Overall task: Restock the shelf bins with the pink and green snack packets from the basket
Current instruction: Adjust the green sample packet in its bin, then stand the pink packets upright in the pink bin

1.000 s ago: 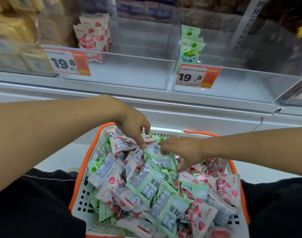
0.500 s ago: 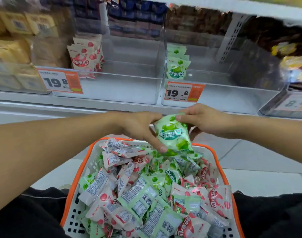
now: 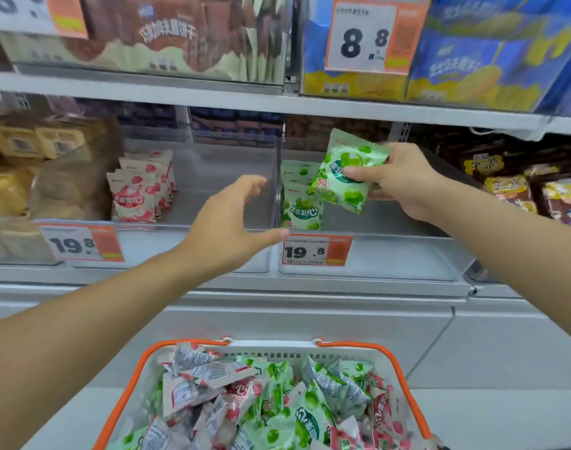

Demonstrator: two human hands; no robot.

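Observation:
My right hand (image 3: 404, 183) grips a green snack packet (image 3: 346, 172), tilted, above the right clear bin (image 3: 391, 254). A short row of green packets (image 3: 300, 203) stands at that bin's left side. My left hand (image 3: 227, 222) hovers open and empty in front of the divider between the two bins. The left clear bin (image 3: 186, 245) holds a row of pink packets (image 3: 138, 190) at its left. Below, the orange-rimmed white basket (image 3: 368, 347) is heaped with pink and green packets (image 3: 261, 404).
Price tags reading 19.8 hang on both bin fronts (image 3: 82, 243) (image 3: 316, 251). Bread-like packs (image 3: 17, 177) fill the bin at left, dark snack bags (image 3: 518, 183) the bin at right. An upper shelf (image 3: 277, 102) with biscuit boxes overhangs the bins.
Both hands rose from the basket to the shelf. My left hand let go of the green packet; my right hand carried it up over the right bin. The view tilted upward.

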